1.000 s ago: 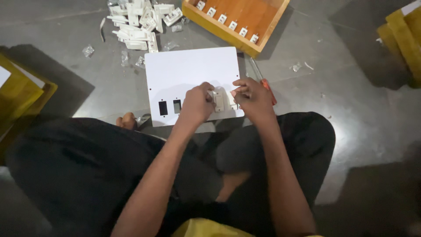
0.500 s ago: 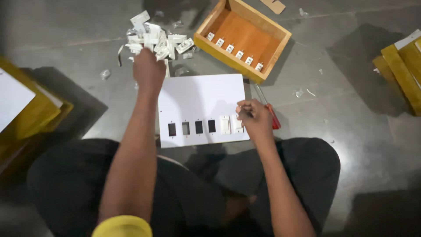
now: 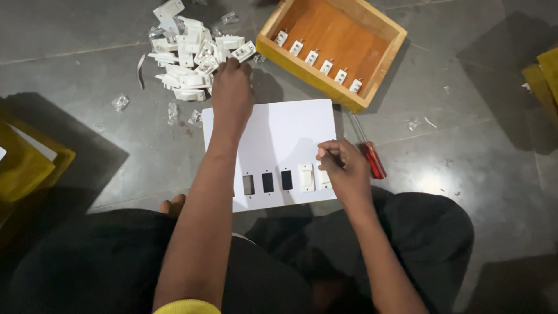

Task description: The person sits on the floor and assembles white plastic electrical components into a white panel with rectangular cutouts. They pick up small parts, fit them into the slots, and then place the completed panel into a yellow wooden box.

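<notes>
Head view: a white switch [image 3: 244, 51] is pinched from the pile [image 3: 189, 55] by left hand [image 3: 231, 87] fingers, while the unsteadied white plate [image 3: 273, 139] could be shifted under the curled right hand [image 3: 343, 168].

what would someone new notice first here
The white panel on the grey floor, with three dark cutouts and the right hand at its lower right edge. Then the left hand reaching into the pile of white switches at top left, beside a wooden box.

Left hand [image 3: 231, 87] on switch pile [image 3: 192, 55] (right hand [image 3: 343, 168] on white panel [image 3: 273, 139]).
</notes>
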